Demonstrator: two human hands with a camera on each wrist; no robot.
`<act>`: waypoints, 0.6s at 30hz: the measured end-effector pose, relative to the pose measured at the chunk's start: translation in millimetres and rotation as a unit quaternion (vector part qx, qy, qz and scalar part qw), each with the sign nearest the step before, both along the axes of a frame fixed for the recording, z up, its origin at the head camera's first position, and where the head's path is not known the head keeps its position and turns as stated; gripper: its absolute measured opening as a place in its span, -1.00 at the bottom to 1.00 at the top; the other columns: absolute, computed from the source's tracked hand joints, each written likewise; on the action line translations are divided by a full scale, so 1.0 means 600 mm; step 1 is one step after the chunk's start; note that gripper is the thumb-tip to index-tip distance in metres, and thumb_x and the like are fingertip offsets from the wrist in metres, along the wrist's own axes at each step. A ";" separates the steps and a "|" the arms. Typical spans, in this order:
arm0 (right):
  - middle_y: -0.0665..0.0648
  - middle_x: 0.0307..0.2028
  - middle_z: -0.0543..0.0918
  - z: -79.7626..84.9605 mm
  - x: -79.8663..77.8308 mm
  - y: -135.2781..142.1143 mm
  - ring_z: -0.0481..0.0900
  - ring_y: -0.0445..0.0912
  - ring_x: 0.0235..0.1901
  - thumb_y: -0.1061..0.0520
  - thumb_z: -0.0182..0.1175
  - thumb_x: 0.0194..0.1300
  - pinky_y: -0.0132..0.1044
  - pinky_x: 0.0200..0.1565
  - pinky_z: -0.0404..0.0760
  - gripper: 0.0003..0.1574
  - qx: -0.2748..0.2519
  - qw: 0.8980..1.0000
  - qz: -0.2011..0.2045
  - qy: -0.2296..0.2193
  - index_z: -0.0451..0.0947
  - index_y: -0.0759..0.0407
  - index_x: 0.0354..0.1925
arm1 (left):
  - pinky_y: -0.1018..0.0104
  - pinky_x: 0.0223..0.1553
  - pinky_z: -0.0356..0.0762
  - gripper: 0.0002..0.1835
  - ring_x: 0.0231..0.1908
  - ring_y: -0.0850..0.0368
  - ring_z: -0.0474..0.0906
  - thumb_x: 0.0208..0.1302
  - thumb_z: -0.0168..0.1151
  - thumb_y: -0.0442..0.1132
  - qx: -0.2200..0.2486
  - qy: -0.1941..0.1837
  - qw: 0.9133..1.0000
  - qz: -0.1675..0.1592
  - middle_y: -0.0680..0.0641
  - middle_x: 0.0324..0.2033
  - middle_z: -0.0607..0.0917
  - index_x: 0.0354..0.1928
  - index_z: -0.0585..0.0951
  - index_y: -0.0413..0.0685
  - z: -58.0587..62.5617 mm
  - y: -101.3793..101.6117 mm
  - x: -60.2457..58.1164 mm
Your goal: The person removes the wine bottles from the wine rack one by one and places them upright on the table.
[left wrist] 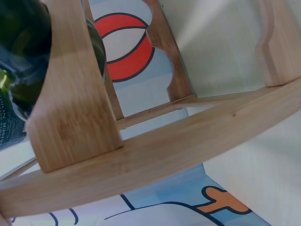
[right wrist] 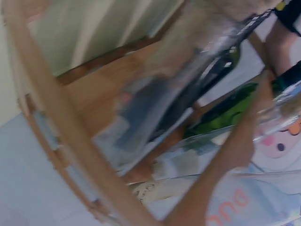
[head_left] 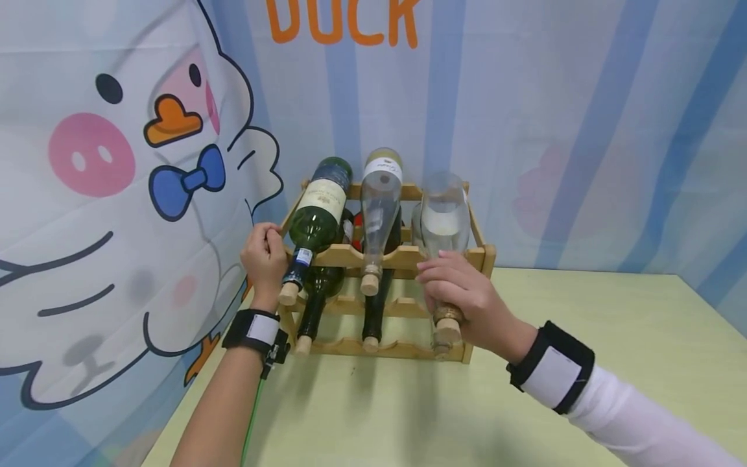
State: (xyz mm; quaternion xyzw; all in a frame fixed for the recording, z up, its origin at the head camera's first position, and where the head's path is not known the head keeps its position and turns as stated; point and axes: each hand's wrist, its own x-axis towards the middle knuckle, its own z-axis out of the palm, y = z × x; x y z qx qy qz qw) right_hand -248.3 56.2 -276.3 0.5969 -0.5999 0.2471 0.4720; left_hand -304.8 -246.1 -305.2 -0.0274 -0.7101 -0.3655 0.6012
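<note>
A wooden wine rack [head_left: 403, 256] stands on the table with corked bottles lying in it, necks toward me. My left hand [head_left: 264, 256] grips its upper left side, fingers curled. In my right hand [head_left: 461, 292] is the neck of a clear glass bottle [head_left: 446, 220], tilted at the upper right, cork facing me. A green wine bottle [head_left: 318, 220] lies at the upper left, and another clear bottle [head_left: 380, 214] lies in the upper middle. In the left wrist view, the rack's side rail [left wrist: 155, 146] crosses in front. The right wrist view is blurred.
Lower down in the rack are a dark green bottle [head_left: 315, 311], a dark bottle [head_left: 373, 318] and a partly hidden clear one. The pale green table [head_left: 583, 324] extends to the right. A printed duck cloth [head_left: 117, 259] hangs close on the left and behind.
</note>
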 end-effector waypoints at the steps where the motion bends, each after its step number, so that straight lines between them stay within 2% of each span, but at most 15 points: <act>1: 0.18 -0.41 0.61 0.003 0.009 -0.002 0.57 0.05 -0.25 0.15 -0.05 0.28 -0.16 0.12 0.34 -0.70 0.000 1.000 0.008 0.001 0.49 0.24 -0.51 | 0.26 -0.60 0.14 -0.73 -0.68 -0.05 0.27 0.12 -0.14 -0.34 -0.001 0.002 1.000 0.000 -0.30 -0.63 0.50 -0.52 0.49 -0.38 0.000 0.000 0.000; 5: 0.15 -0.47 0.60 0.011 0.046 -0.006 0.57 0.03 -0.32 0.13 -0.02 0.26 -0.13 0.06 0.36 -0.69 -0.004 0.999 0.039 0.016 0.46 0.20 -0.57 | 0.26 -0.60 0.14 -0.73 -0.69 -0.03 0.26 0.12 -0.14 -0.34 -0.004 0.009 1.000 0.001 -0.30 -0.63 0.50 -0.53 0.49 -0.39 -0.001 -0.001 -0.001; 8: 0.13 -0.53 0.57 0.020 0.076 -0.007 0.55 0.01 -0.40 0.20 0.00 0.21 -0.15 0.02 0.37 -0.74 -0.017 0.997 0.074 0.031 0.44 0.19 -0.60 | 0.26 -0.61 0.14 -0.74 -0.69 0.00 0.24 0.12 -0.15 -0.34 -0.007 0.012 1.000 0.003 -0.30 -0.64 0.50 -0.53 0.49 -0.39 0.001 -0.002 -0.001; 12: 0.14 -0.63 0.53 0.040 0.111 -0.008 0.50 0.00 -0.52 0.29 0.05 0.12 -0.13 -0.17 0.43 -0.77 -0.058 0.987 0.141 0.055 0.42 0.23 -0.65 | 0.25 -0.61 0.14 -0.74 -0.69 0.04 0.22 0.12 -0.16 -0.35 -0.006 0.013 1.000 0.004 -0.30 -0.64 0.48 -0.51 0.49 -0.39 0.004 -0.005 -0.002; 14: 0.14 -0.65 0.53 0.048 0.125 -0.001 0.50 -0.01 -0.54 0.30 0.07 0.09 -0.13 -0.21 0.45 -0.80 -0.070 0.983 0.165 0.048 0.42 0.25 -0.64 | 0.25 -0.60 0.14 -0.74 -0.68 0.03 0.23 0.12 -0.16 -0.35 -0.004 0.012 1.000 0.003 -0.31 -0.64 0.48 -0.51 0.49 -0.40 0.006 -0.007 -0.002; 17: 0.18 -0.63 0.54 0.044 0.135 0.019 0.52 0.03 -0.52 0.32 0.13 0.03 -0.10 -0.21 0.47 -0.85 -0.093 0.975 0.203 0.021 0.42 0.29 -0.63 | 0.24 -0.59 0.15 -0.73 -0.68 -0.01 0.25 0.12 -0.16 -0.35 -0.004 0.011 1.000 0.002 -0.32 -0.64 0.48 -0.51 0.49 -0.40 0.009 -0.008 -0.001; 18: 0.21 -0.61 0.56 -0.003 0.106 0.049 0.53 0.07 -0.50 0.33 0.21 -0.04 -0.03 -0.20 0.47 -0.86 -0.102 0.971 0.216 0.007 0.43 0.29 -0.61 | 0.24 -0.59 0.15 -0.73 -0.68 -0.02 0.25 0.12 -0.16 -0.35 -0.004 0.010 1.000 0.002 -0.32 -0.64 0.49 -0.51 0.49 -0.41 0.009 -0.009 -0.001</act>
